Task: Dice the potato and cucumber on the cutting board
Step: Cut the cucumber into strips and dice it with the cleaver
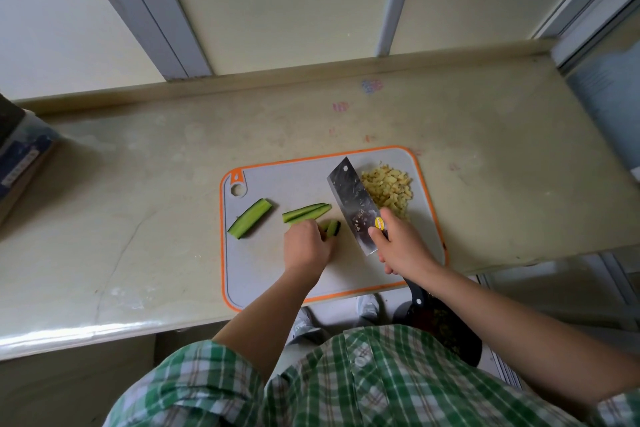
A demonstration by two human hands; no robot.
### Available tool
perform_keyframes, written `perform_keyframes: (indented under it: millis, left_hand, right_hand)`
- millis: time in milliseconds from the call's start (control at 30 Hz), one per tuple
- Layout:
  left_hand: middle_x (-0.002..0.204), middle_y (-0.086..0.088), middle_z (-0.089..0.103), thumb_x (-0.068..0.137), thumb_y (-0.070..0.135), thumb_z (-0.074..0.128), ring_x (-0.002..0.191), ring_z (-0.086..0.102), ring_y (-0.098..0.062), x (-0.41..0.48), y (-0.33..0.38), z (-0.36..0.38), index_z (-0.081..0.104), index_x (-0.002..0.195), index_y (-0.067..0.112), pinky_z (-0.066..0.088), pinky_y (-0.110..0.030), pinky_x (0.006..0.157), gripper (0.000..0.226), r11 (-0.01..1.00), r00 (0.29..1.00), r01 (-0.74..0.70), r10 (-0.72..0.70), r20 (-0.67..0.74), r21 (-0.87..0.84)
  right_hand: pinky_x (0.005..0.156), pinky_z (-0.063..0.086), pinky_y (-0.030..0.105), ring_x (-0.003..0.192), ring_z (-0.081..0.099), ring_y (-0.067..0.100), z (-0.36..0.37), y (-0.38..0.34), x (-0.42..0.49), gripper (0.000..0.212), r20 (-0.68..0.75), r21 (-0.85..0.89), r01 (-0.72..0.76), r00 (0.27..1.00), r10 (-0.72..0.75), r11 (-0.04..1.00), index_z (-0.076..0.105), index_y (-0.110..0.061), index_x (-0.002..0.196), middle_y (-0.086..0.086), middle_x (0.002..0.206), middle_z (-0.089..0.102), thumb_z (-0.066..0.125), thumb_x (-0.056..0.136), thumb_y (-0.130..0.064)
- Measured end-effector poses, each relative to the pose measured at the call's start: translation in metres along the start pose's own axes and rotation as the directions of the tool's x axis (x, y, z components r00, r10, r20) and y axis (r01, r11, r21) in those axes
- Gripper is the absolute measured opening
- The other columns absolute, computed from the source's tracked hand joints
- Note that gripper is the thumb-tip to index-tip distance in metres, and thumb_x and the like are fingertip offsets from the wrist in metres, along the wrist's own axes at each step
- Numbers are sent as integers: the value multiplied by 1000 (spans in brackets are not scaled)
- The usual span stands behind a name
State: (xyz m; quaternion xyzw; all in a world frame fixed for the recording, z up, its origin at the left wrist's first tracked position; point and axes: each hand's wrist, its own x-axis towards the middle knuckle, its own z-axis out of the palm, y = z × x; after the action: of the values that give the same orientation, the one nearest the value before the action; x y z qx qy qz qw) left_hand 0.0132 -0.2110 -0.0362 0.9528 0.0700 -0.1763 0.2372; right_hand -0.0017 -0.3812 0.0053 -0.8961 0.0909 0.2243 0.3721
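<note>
1. Pale wall panels with grey metal strips fill the background behind the work surface.
2. Countertop [138,201]: beige, stone-look, faint red and blue marks near its far edge. A cardboard box [20,156] sits at its left end, partly out of view.
3. Person: green-and-white checked shirt [346,381], both forearms bare and reaching over the counter's near edge.
4. Cutting board [277,184]: grey, orange rim, hanging hole at its far-left corner. It lies flat at the near edge of the counter.
5. Cleaver [353,198]: broad steel blade with a yellow sticker near the handle, flecked with potato bits. The blade is tilted with its flat face up, between cucumber and potato. Whether its edge touches the board cannot be told.
6. Right hand [401,246]: fingers curled round the dark handle, 2 digits reaching onto the blade by the sticker.
7. Left hand [306,246]: fingers bent down and pressed together, holding short cucumber pieces [333,228] against the board.
8. Diced potato [388,189]: 1 yellow heap at the board's far-right corner, just beside the blade.
9. Cucumber strips [306,212]: long, just beyond the left hand.
10. Separate cucumber strip [250,222]: on the board's left side, well apart from the hand.
</note>
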Motion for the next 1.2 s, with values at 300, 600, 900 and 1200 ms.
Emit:
perform_keyframes:
  millis: [300, 600, 900, 1200]
  left_hand:
    - [80, -4, 67, 87, 29, 64, 79, 61, -23, -1, 10, 8, 62, 84, 14, 40, -27, 66, 15, 969, 988, 157, -152, 39, -189]
    - [109, -7, 50, 91, 39, 57, 101, 52, -27, 6, -13, -2, 50, 114, 16, 42, -35, 65, 33, 935, 974, -185, 216, -70, 302]
    - [104, -9, 58, 94, 27, 49, 96, 55, -28, 17, -15, -17, 51, 109, 12, 36, -32, 61, 22, 924, 963, -202, 248, -108, 323]
    - [88, -4, 69, 87, 23, 65, 83, 63, -24, -9, 12, 17, 61, 95, 13, 38, -27, 67, 14, 966, 998, 57, -59, -1, -252]
  right_hand:
    - [34, 40, 26, 42, 60, 27, 11, 2, -11, 11, -13, -74, -5, 1000, 4, 997, 42, -10, 103, 12, 71, 58, 42, 98, -20]
    - [41, 48, 34, 41, 57, 26, 11, 3, -16, 10, -56, -47, -1, 998, -1, 999, 41, -11, 97, 6, 63, 54, 42, 98, -20]
    - [61, 52, 55, 69, 61, 39, 17, 8, -18, 10, -106, -79, -13, 994, 5, 997, 40, -15, 98, 18, 76, 59, 44, 96, -24]
    - [59, 50, 51, 65, 60, 38, 27, 10, -32, 12, -87, -244, 24, 995, -46, 969, 38, -10, 104, 15, 77, 58, 39, 99, -21]
